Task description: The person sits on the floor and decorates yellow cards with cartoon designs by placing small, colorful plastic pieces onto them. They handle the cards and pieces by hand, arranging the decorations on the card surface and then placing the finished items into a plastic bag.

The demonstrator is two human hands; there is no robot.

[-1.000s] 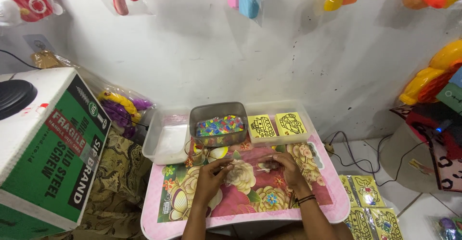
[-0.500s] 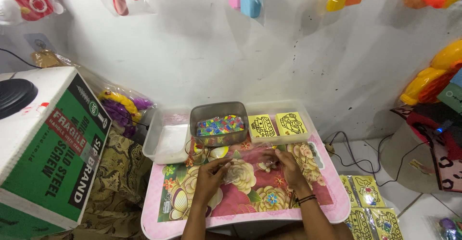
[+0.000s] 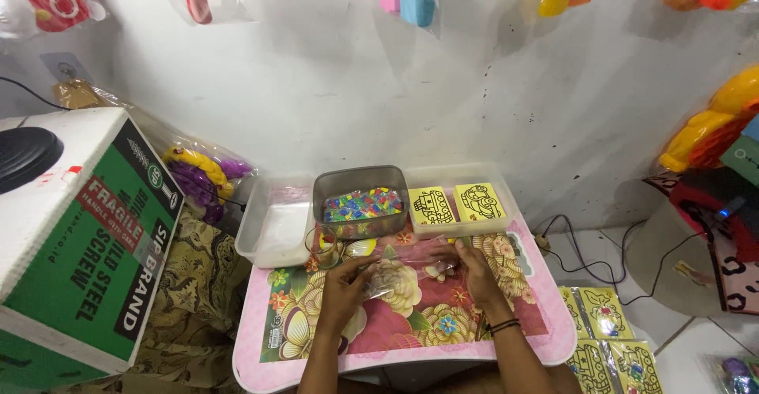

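1. Clear bag (image 3: 407,271) stretched between both hands above the table's middle; a small item sits inside near the right end, too small to identify.
2. Left hand (image 3: 344,291) pinches the bag's left edge; right hand (image 3: 474,271) closed on its right end.
3. Floral pink table (image 3: 545,339). Behind the hands: metal tin (image 3: 361,204) of coloured bits, tray (image 3: 462,204) of yellow cards, clear tub (image 3: 277,224).
4. White wall, toys hung above; box (image 3: 79,244) at left, more cards on the floor at right.
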